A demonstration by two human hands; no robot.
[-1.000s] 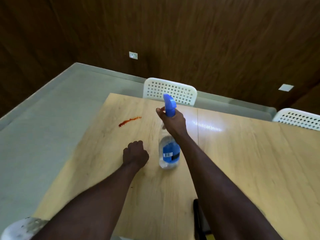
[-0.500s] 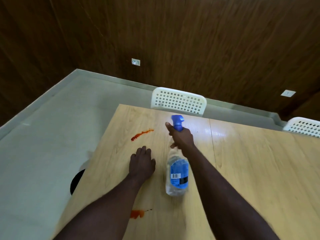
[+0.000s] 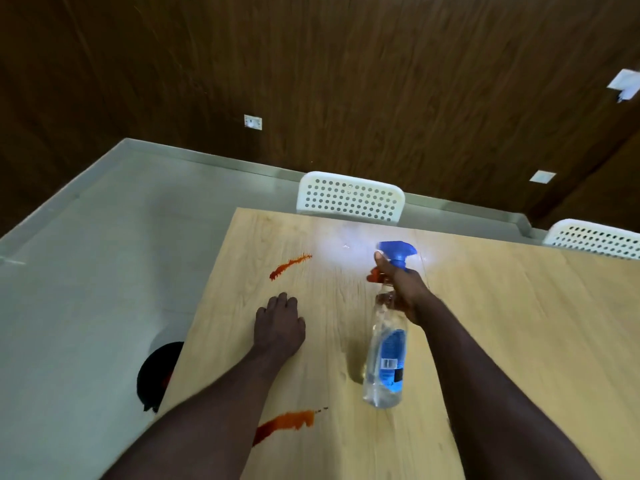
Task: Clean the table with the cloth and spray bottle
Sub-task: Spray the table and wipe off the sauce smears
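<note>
At a pale wooden bench (image 3: 519, 323) in a wood-panelled room, a person's right hand (image 3: 403, 289) grips the neck of a clear spray bottle (image 3: 386, 362), fingers curled round it below the blue nozzle head. The bottle leans, nozzle facing away from the person, and a faint white mist (image 3: 346, 244) hangs over the bench just beyond it (whether the base touches the wood cannot be told). The left hand (image 3: 278, 327) rests palm down on the bench, fingers relaxed and holding nothing, left of the bottle and apart from it. A thin red streak (image 3: 289, 266) lies beyond the left hand; a broader red smear (image 3: 284, 424) lies near the left forearm. Two white perforated chairs (image 3: 349, 199) (image 3: 595, 239) stand at the far edge. A dark round object (image 3: 157, 372) sits on the grey floor (image 3: 86, 271).
</note>
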